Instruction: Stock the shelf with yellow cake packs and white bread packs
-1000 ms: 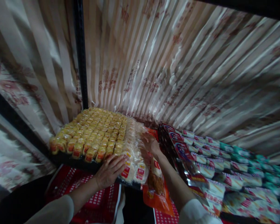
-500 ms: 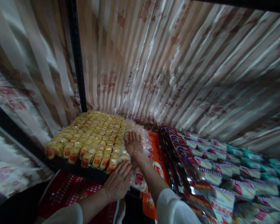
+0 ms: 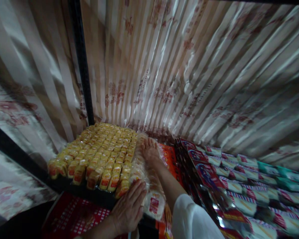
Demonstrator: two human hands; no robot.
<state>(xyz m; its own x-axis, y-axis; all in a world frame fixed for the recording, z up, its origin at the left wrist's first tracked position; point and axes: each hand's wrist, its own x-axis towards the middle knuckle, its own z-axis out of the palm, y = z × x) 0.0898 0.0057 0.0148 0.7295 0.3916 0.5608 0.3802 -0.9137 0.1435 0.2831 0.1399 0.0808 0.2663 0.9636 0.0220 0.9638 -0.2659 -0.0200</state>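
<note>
My right hand (image 3: pixel 150 152) lies with fingers extended on a row of clear bags of round, pale bread (image 3: pixel 139 162), towards its back end. At the front end of that row, my left hand (image 3: pixel 129 207) is held flat with straight fingers, against the corner where the bags meet the small yellow wrapped cakes (image 3: pixel 104 149). These cakes stand in tight rows to the left of the bags. Another bread bag (image 3: pixel 153 204) with a red label lies at the front, right of my left hand. Neither hand is closed round anything.
Orange packs (image 3: pixel 170 159) lie right of the bread, followed by dark red packs (image 3: pixel 201 166), white striped packs (image 3: pixel 241 199) and green packs (image 3: pixel 289 176). A red plastic crate (image 3: pixel 74 212) sits below the dark shelf edge (image 3: pixel 87 192). Printed curtain sheeting (image 3: pixel 144 66) and a dark post (image 3: pixel 81 63) stand behind.
My right hand has shifted slightly right and back along the bread bags. My left hand stays at the front corner, a little lower in view. The view has tilted slightly.
</note>
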